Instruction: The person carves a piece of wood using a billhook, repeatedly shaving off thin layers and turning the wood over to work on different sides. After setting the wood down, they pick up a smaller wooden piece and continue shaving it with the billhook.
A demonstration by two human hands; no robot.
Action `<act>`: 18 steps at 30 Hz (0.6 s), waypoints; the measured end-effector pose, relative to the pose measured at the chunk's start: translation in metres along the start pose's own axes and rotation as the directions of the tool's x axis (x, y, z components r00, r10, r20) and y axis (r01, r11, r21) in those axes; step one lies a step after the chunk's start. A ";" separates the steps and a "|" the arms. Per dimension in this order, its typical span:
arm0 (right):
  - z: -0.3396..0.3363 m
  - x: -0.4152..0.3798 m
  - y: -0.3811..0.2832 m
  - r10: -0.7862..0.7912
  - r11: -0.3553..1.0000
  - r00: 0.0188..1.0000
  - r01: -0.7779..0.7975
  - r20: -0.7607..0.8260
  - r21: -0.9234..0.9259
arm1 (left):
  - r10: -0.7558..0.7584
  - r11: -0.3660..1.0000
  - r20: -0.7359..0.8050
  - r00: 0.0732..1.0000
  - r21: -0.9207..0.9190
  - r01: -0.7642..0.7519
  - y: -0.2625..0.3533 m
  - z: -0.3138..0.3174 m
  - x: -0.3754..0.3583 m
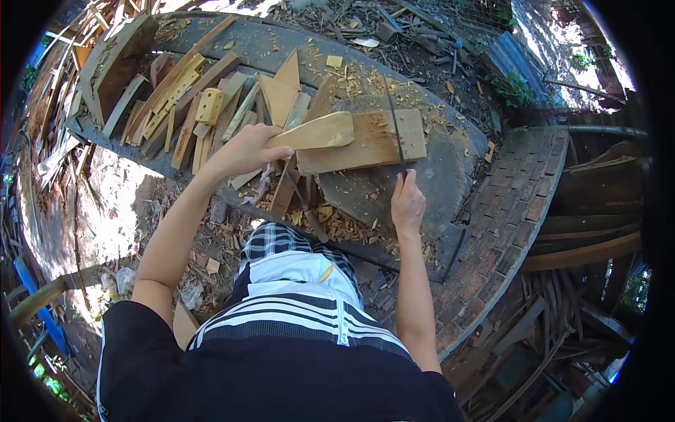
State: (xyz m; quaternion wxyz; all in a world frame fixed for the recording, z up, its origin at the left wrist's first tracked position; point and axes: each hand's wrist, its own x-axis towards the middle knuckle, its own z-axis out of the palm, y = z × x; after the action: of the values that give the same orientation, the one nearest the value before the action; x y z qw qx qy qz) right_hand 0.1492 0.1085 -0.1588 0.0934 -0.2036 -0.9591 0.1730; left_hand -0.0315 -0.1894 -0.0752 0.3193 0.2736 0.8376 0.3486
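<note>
Pale wood piece, long blade

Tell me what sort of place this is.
It looks like a rough outdoor woodworking spot. Wood offcuts lie across the worktable, shavings are heaped at its near edge, and the right hand holds a long thin tool over a wood block.

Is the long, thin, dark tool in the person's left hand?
No, the right hand holds the dark tool, while the left hand grips a pale, paddle-shaped wooden piece.
</note>
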 end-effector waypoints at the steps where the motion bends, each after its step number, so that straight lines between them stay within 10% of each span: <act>1: -0.002 0.001 -0.001 0.040 0.999 0.999 -0.039 0.031 -0.007 | -0.074 0.996 0.066 0.995 0.060 0.070 0.005 -0.006 0.000; 9: -0.002 0.001 -0.001 0.137 0.990 0.988 -0.136 0.069 -0.024 | 0.134 0.885 0.112 0.985 0.434 -0.169 0.030 -0.006 0.020; 11: -0.001 0.002 -0.001 0.063 0.997 0.998 -0.063 -0.006 -0.041 | -0.105 0.957 0.394 0.913 -0.209 0.201 0.036 -0.002 0.028; 15: 0.000 0.001 -0.001 0.074 0.996 0.997 -0.074 -0.015 -0.051 | -0.085 0.751 0.537 0.840 -0.520 0.408 0.014 0.047 0.034; 17: 0.000 0.001 0.001 0.043 0.997 0.999 -0.044 -0.029 -0.067 | -0.124 0.333 0.705 0.699 -0.634 0.698 0.005 0.069 0.039; 18: -0.002 0.002 0.002 0.034 0.997 0.999 -0.036 -0.034 -0.064 | -0.137 0.332 0.692 0.709 -0.642 0.691 0.026 0.069 0.029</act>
State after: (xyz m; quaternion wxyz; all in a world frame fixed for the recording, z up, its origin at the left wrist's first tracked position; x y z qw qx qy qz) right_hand 0.1484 0.1112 -0.1577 0.0996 -0.2260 -0.9588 0.1401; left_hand 0.0058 -0.1254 -0.1041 0.7063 -0.0836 0.4537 0.5369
